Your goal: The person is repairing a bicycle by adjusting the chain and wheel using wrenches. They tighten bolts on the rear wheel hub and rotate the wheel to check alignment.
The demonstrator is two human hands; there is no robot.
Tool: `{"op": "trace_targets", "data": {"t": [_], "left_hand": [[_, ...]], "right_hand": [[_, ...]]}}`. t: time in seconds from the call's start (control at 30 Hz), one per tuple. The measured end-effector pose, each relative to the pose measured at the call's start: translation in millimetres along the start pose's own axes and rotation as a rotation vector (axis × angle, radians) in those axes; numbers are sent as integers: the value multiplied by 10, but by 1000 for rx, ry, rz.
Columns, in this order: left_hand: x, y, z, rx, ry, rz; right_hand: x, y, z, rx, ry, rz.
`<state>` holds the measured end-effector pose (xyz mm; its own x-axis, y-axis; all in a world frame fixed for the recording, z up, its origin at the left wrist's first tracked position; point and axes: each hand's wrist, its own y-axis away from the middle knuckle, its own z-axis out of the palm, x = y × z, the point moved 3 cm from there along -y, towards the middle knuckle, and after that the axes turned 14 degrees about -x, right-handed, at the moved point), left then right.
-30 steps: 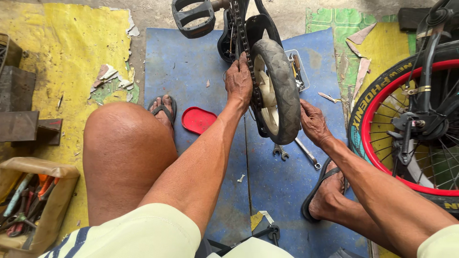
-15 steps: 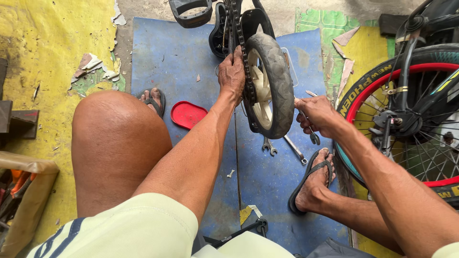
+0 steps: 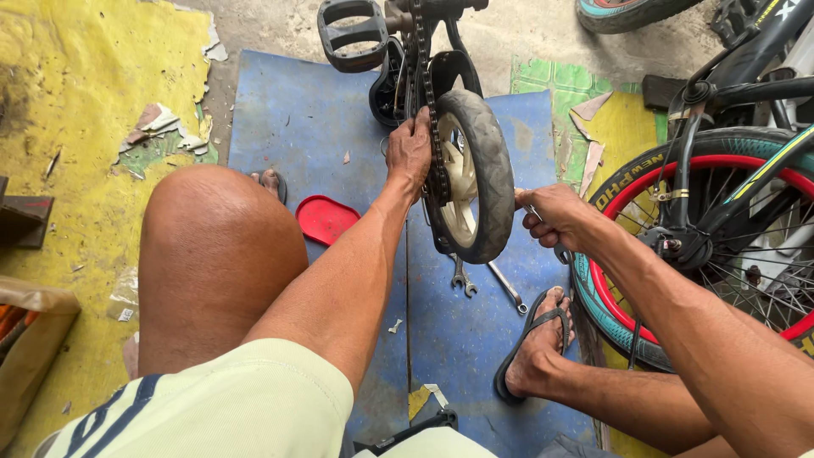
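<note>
left hand point(image 3: 410, 153) is closed narrow on the chain point(image 3: 426, 102) at the near side of the small grey wheel point(image 3: 475, 174), fingers wrapped over the links. right hand point(image 3: 555, 216) is curled shut around a metal tool point(image 3: 561, 252) just beside the wheel's far side; most of the tool is hidden by the fingers. one small wheel, held upright off the blue mat point(image 3: 288, 110), with one chain running up to one black pedal point(image 3: 352, 34). two spanners point(image 3: 483, 284) lie on the mat directly under the wheel, near each other. one red tray point(image 3: 326, 219) lies left of the wheel, partly covered by the left forearm. one sandalled foot point(image 3: 538, 339) rests below the spanners. one larger bicycle wheel point(image 3: 704, 229) with red rim stands at right, close behind the right wrist. the raised knee point(image 3: 216, 246) blocks the mat's left part.
</note>
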<state>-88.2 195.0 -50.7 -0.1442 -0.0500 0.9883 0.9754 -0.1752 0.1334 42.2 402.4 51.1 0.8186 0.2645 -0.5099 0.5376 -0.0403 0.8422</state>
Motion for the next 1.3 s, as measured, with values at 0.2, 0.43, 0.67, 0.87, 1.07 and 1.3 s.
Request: {"op": "trace_targets", "data": {"t": [0.2,0.43,0.67,0.87,1.07,1.3], "left_hand": [[46,-43,-64,59,-164,-70],[199,-100,-185,80,-66,-316],[477,-166,-487,-30,-157,-388],[726,-103,-475,-206,59,-354],[653,-161,-370,-225,191,-219],[377,-263,-476,-224,112,-259]], "right_hand": [[28,-71,29,45,0,-74],[124,-236,50,63,-90,-190],[240,-248,70,111,-175,-267],[74,271,-130,155,-219,-354],[75,973,-300,97,-232,-419],[183,745,-151,65,-362,-426]]}}
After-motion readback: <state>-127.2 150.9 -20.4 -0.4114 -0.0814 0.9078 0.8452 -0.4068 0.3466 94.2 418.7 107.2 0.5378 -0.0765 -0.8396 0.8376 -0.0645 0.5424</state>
